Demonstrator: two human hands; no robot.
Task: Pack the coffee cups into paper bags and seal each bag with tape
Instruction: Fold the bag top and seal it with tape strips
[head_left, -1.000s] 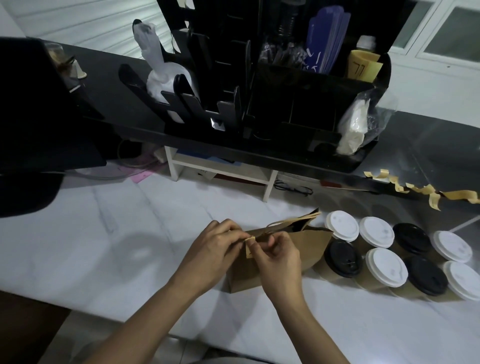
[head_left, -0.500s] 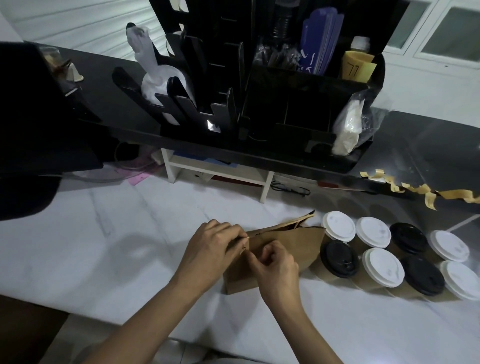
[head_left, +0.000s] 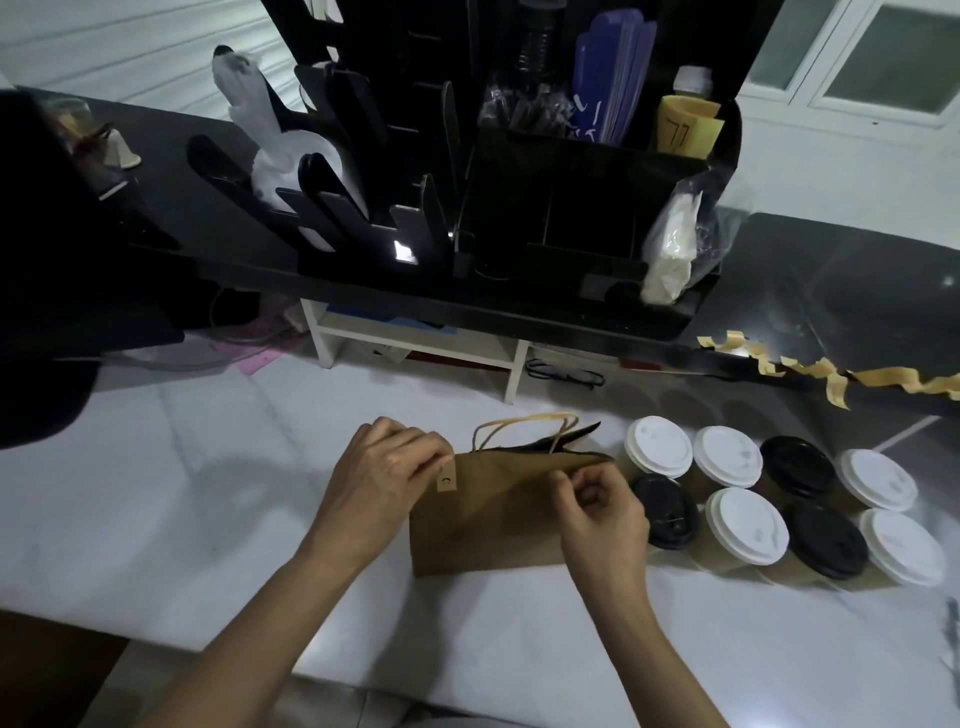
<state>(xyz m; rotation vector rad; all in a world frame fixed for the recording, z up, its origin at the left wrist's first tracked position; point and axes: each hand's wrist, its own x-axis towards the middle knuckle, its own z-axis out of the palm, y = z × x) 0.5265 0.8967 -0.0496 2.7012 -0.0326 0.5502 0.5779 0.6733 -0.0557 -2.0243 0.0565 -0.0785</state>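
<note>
Sealing step: paper bag (head_left: 493, 525) on counter (head_left: 208, 519) beside cups (head_left: 743, 525); left hand (head_left: 384, 467) grips corner at tape tab (head_left: 445, 479), right hand (head_left: 602, 512) pinches top edge (mouth gapes behind). Next, likely: another tab there.

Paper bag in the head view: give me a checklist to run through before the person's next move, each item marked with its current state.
1. Left hand and right hand both grip the top edge of the paper bag: ok.
2. Tape piece stuck at the bag's left top corner: ok on the near side; far side cannot tell.
3. Bag mouth closed along its whole length: not ok, a dark gap shows at the right end.
4. Cups inside the bag: cannot tell, the contents are hidden.
5. Spare tape strips hanging on the black counter edge: ok.
6. Eight lidded cups beside the bag packed: not ok.
</note>
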